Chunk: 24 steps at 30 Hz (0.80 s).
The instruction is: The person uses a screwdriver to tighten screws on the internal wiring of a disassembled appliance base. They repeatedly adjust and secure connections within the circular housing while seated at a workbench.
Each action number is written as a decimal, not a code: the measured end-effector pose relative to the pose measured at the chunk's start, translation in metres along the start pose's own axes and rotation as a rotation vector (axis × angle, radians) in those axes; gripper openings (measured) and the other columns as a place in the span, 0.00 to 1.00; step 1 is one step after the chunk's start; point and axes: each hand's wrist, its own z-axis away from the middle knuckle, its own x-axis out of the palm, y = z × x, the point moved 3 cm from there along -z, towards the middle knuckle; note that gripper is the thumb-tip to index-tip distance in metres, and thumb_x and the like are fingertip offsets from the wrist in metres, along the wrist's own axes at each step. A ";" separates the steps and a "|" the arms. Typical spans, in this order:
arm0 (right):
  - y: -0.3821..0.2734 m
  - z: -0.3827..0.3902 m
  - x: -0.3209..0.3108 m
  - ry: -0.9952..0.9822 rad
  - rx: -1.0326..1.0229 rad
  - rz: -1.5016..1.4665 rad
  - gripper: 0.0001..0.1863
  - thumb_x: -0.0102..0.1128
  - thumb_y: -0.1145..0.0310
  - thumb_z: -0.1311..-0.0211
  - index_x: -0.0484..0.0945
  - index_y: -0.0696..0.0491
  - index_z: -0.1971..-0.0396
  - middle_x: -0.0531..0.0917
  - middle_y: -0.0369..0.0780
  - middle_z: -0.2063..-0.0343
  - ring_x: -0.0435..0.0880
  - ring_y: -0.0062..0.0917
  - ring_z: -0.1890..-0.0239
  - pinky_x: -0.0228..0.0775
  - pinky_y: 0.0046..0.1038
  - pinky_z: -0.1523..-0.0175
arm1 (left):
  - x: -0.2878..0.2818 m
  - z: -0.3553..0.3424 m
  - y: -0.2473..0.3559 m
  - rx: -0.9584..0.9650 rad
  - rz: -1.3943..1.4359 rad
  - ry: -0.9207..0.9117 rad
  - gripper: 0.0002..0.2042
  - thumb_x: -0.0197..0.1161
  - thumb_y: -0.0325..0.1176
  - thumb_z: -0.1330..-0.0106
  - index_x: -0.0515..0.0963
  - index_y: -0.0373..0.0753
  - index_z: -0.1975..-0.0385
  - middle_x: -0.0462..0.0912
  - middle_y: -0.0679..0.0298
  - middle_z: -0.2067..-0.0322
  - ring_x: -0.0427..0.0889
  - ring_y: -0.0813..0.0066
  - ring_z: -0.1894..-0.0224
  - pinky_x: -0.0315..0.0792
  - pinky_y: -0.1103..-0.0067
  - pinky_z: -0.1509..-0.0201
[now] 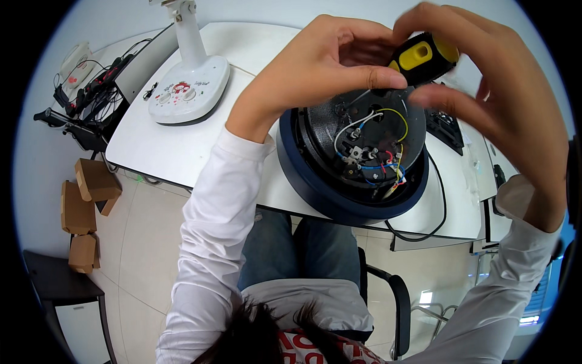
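Left hand point(324, 64) pinches the screwdriver point(418, 59) over the wired base point(371, 144); right hand point(488, 70) curls half-open about it: apparently screwdriving, next calling for a steady tip.

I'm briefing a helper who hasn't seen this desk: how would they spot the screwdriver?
On the white desk, find the round, dark blue housing at the near edge. Just above it in the picture, between the left hand and the right hand, is the screwdriver. Its chunky black-and-yellow grip sets it apart from the dark housing and the plain black cable.
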 end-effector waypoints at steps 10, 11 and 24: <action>-0.018 -0.012 -0.014 0.028 0.099 0.042 0.12 0.59 0.67 0.40 0.72 0.52 0.58 0.77 0.43 0.66 0.81 0.33 0.63 0.72 0.28 0.60 | -0.006 -0.002 0.012 -0.052 -0.023 -0.020 0.25 0.69 0.37 0.43 0.70 0.33 0.48 0.78 0.57 0.53 0.76 0.70 0.48 0.68 0.75 0.40; -0.019 -0.015 -0.008 0.034 0.102 0.042 0.12 0.59 0.67 0.40 0.72 0.52 0.58 0.77 0.43 0.66 0.81 0.33 0.63 0.72 0.28 0.60 | -0.005 0.001 0.009 -0.002 -0.051 0.012 0.24 0.70 0.33 0.45 0.72 0.32 0.50 0.79 0.58 0.54 0.78 0.72 0.50 0.69 0.77 0.41; -0.010 -0.007 -0.013 0.135 0.186 0.033 0.10 0.56 0.62 0.36 0.72 0.49 0.59 0.79 0.42 0.72 0.81 0.34 0.70 0.72 0.30 0.65 | 0.004 0.001 0.005 -0.014 -0.089 0.117 0.14 0.72 0.30 0.48 0.77 0.33 0.64 0.83 0.63 0.66 0.82 0.77 0.61 0.74 0.80 0.51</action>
